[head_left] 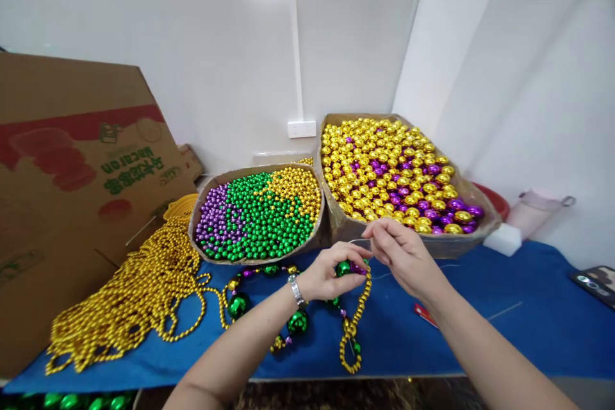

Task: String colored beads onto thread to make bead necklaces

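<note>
My left hand (329, 277), a watch on its wrist, is closed on a green ball and a small purple bead of a bead necklace (353, 327) that hangs down onto the blue cloth (519, 314). My right hand (401, 253) is just to its right, fingers pinched on a thin white thread (456, 267) that runs off to the right. More large green balls (237, 305) and small gold beads of the same necklace lie on the cloth below my left arm.
A round cardboard tray (206, 192) holds purple, green and gold small beads. A larger box (473, 240) holds gold and purple balls. Gold bead strands (139, 295) are piled at left beside a big carton (72, 192). A phone (596, 283) lies far right.
</note>
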Tool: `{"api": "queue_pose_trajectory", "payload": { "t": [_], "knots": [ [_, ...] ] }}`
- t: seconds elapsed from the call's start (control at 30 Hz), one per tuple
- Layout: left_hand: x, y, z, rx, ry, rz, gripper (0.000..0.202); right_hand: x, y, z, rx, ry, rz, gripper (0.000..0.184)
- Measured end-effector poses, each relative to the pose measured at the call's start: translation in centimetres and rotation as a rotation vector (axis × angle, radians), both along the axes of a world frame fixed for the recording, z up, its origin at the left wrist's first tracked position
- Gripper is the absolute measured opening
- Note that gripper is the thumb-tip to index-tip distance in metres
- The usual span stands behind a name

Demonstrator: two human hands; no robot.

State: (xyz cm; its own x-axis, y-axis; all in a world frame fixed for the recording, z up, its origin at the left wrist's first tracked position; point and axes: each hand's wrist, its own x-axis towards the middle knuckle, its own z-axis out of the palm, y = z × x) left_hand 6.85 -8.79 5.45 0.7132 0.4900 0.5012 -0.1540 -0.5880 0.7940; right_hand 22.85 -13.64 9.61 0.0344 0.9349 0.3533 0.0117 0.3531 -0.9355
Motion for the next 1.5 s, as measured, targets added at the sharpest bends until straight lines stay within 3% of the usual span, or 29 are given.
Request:
{"api": "queue_pose_trajectory", "payload": {
  "t": [0.2,0.37,0.5,0.6,0.7,0.87,1.0,1.1,1.3,1.5],
  "knots": [
    [0.7,0.5,-0.3,0.060,0.061,-0.020,0.013,0.2,0.5,0.2,-0.041,0.153,0.004,0.027],
    [0.0,0.6,-0.5,0.039,0.108,-0.009,0.020,0.8,1.6,-0.9,-0.101,0.346,-0.046,0.030],
    [-0.8,0.9,-1.0,-0.020,0.139,0.031,0.024,2.7,2.4,-2.1,-0.112,0.304,-0.168,0.034],
    [-1.4,1.2,-1.8,-0.074,0.162,0.069,0.024,5.8,2.4,-3.5,-0.146,0.179,-0.272,0.036],
    [-1.9,1.4,-2.8,-0.099,0.180,0.114,0.024,9.5,1.0,-6.0,-0.232,-0.044,-0.334,0.033],
    [-2.2,1.3,-4.2,-0.207,0.153,0.184,0.025,14.7,-4.9,-12.5,-0.369,-0.445,-0.429,0.015],
    [-1.9,1.2,-4.9,-0.281,0.110,0.157,0.027,17.2,-9.5,-16.8,-0.450,-0.619,-0.484,0.017],
    [-1.5,0.9,-5.2,-0.299,0.106,0.137,0.028,18.1,-10.9,-18.5,-0.467,-0.656,-0.477,0.024],
    [-1.2,0.2,-5.0,-0.353,0.056,0.085,0.032,17.5,-9.7,-18.3,-0.491,-0.508,-0.479,0.030],
    [-1.3,0.4,-5.3,-0.457,-0.003,0.035,0.036,10.4,-7.8,-15.3,-0.543,-0.188,-0.287,0.039]
  ]
}}
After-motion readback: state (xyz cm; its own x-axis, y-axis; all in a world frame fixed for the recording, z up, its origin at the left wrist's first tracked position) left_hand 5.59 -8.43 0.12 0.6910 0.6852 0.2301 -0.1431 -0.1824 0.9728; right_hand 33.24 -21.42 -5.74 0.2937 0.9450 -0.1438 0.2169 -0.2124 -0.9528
